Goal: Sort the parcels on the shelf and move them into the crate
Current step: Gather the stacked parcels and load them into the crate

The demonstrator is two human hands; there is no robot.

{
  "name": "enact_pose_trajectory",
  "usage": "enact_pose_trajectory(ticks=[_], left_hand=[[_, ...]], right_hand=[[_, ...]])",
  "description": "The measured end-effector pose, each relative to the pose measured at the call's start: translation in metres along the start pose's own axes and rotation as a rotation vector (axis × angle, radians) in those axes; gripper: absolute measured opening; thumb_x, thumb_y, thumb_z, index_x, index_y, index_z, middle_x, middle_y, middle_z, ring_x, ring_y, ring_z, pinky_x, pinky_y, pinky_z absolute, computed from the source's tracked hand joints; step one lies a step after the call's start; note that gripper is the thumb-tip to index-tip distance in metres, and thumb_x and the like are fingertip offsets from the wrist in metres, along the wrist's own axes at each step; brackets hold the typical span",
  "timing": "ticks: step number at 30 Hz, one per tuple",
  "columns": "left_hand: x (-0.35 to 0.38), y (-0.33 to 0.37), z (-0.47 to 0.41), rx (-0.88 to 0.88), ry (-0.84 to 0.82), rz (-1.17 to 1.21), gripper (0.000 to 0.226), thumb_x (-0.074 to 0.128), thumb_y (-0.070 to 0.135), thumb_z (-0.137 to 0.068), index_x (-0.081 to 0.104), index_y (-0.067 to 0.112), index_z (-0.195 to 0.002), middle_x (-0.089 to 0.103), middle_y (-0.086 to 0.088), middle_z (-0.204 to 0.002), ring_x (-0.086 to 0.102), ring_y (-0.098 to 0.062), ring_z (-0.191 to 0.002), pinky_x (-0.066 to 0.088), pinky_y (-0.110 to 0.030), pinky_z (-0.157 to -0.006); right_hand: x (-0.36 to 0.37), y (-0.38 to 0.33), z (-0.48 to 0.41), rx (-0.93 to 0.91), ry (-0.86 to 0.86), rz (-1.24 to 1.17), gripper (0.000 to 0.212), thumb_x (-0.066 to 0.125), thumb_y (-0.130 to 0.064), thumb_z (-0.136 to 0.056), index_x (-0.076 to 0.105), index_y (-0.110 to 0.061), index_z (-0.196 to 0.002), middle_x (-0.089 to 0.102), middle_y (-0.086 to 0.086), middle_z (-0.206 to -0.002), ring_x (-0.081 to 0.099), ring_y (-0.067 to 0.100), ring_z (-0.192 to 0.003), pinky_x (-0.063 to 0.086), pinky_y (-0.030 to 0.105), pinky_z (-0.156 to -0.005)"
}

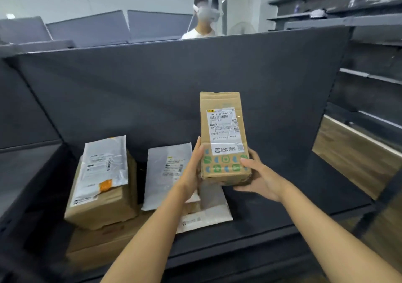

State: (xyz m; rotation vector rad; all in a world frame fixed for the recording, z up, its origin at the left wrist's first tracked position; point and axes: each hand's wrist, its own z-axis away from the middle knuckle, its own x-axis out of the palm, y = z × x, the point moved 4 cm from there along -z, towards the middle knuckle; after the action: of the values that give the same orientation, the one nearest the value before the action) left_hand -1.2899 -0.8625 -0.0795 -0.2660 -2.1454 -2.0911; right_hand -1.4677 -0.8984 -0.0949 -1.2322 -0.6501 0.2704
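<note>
A tall brown cardboard parcel [224,137] with a white shipping label and green and blue icons is held upright above the dark shelf [282,200]. My left hand [192,169] presses its left side and my right hand [258,176] grips its lower right corner. Below it lies a white mailer bag [206,215]. A grey mailer bag [165,174] lies to the left of my hands. Further left, a brown box [102,204] carries a silver mailer [102,165] on top and rests on a flat cardboard box [104,245].
The shelf has a tall dark back panel [174,82] and side walls. A person wearing a white headset [205,12] stands behind the panel. More dark shelving [369,69] stands at the right, with wood flooring [352,156] beside it. No crate is in view.
</note>
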Motion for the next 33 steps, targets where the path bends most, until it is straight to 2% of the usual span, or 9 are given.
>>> enact_pose_trajectory(ticks=[5, 8, 11, 14, 17, 20, 25, 29, 33], left_hand=[[-0.023, 0.034, 0.019, 0.055, 0.023, -0.103, 0.065, 0.047, 0.068, -0.081, 0.032, 0.047, -0.141, 0.056, 0.006, -0.138, 0.057, -0.021, -0.124, 0.047, -0.045, -0.099], [-0.032, 0.056, 0.027, 0.088, 0.075, -0.121, 0.051, 0.047, 0.053, -0.091, 0.035, 0.042, -0.139, 0.058, 0.006, -0.134, 0.061, -0.018, -0.118, 0.049, -0.045, -0.098], [-0.050, 0.074, 0.031, 0.139, 0.137, -0.145, 0.066, 0.061, 0.050, -0.082, 0.035, 0.038, -0.142, 0.056, -0.001, -0.137, 0.059, -0.024, -0.120, 0.046, -0.050, -0.102], [-0.068, 0.084, 0.037, 0.171, 0.186, -0.235, 0.079, 0.064, 0.054, -0.069, 0.031, 0.048, -0.140, 0.040, -0.003, -0.144, 0.050, -0.023, -0.127, 0.044, -0.046, -0.105], [-0.077, 0.087, 0.043, 0.216, 0.176, -0.199, 0.078, 0.056, 0.040, -0.064, 0.030, 0.040, -0.137, 0.047, -0.002, -0.137, 0.054, -0.025, -0.122, 0.049, -0.046, -0.099], [-0.077, 0.087, 0.048, 0.228, 0.176, -0.143, 0.065, 0.050, 0.029, -0.064, 0.033, 0.039, -0.126, 0.056, 0.004, -0.125, 0.055, -0.024, -0.117, 0.047, -0.047, -0.097], [-0.073, 0.083, 0.054, 0.204, 0.210, -0.103, 0.064, 0.039, 0.018, -0.068, 0.026, 0.028, -0.130, 0.057, 0.015, -0.108, 0.057, -0.008, -0.101, 0.049, -0.029, -0.083], [-0.080, 0.068, 0.060, 0.164, 0.298, -0.077, 0.062, 0.042, 0.028, -0.072, 0.029, 0.026, -0.132, 0.057, 0.011, -0.111, 0.057, -0.008, -0.100, 0.049, -0.026, -0.078], [-0.087, 0.052, 0.066, 0.119, 0.315, -0.075, 0.058, 0.044, 0.043, -0.084, 0.039, 0.022, -0.138, 0.059, 0.004, -0.128, 0.060, -0.012, -0.111, 0.050, -0.031, -0.085]], right_hand=[[0.040, -0.017, -0.018, 0.016, -0.045, 0.085, 0.077, 0.062, -0.066, -0.070, 0.038, -0.037, -0.138, 0.051, 0.003, -0.139, 0.052, 0.025, -0.123, 0.051, 0.046, -0.084], [0.074, -0.026, -0.028, -0.109, -0.084, -0.020, 0.059, 0.044, -0.057, -0.084, 0.049, -0.026, -0.134, 0.063, 0.007, -0.128, 0.060, 0.024, -0.116, 0.052, 0.037, -0.085], [0.096, -0.027, -0.038, -0.215, -0.077, -0.054, 0.068, 0.052, -0.057, -0.085, 0.039, -0.022, -0.143, 0.057, 0.011, -0.134, 0.056, 0.031, -0.122, 0.050, 0.044, -0.092], [0.110, -0.028, -0.043, -0.293, -0.078, -0.005, 0.080, 0.065, -0.056, -0.076, 0.032, -0.027, -0.143, 0.055, 0.009, -0.136, 0.056, 0.031, -0.121, 0.045, 0.053, -0.100], [0.123, -0.037, -0.048, -0.387, -0.042, 0.069, 0.066, 0.060, -0.047, -0.079, 0.030, -0.039, -0.138, 0.053, 0.003, -0.136, 0.059, 0.025, -0.117, 0.053, 0.043, -0.087], [0.128, -0.044, -0.049, -0.449, 0.012, 0.221, 0.078, 0.075, -0.060, -0.064, 0.033, -0.053, -0.129, 0.037, 0.003, -0.143, 0.047, 0.022, -0.129, 0.047, 0.047, -0.100], [0.133, -0.046, -0.045, -0.524, 0.112, 0.328, 0.072, 0.063, -0.037, -0.070, 0.023, -0.046, -0.128, 0.023, 0.000, -0.135, 0.036, -0.005, -0.116, 0.043, 0.009, -0.084], [0.142, -0.036, -0.040, -0.560, 0.081, 0.438, 0.075, 0.069, -0.053, -0.061, 0.026, -0.055, -0.123, 0.019, 0.000, -0.137, 0.027, 0.011, -0.134, 0.038, 0.040, -0.109], [0.144, -0.026, -0.039, -0.537, 0.085, 0.427, 0.069, 0.067, -0.051, -0.063, 0.030, -0.052, -0.122, 0.020, 0.005, -0.138, 0.031, 0.015, -0.134, 0.037, 0.043, -0.110]])
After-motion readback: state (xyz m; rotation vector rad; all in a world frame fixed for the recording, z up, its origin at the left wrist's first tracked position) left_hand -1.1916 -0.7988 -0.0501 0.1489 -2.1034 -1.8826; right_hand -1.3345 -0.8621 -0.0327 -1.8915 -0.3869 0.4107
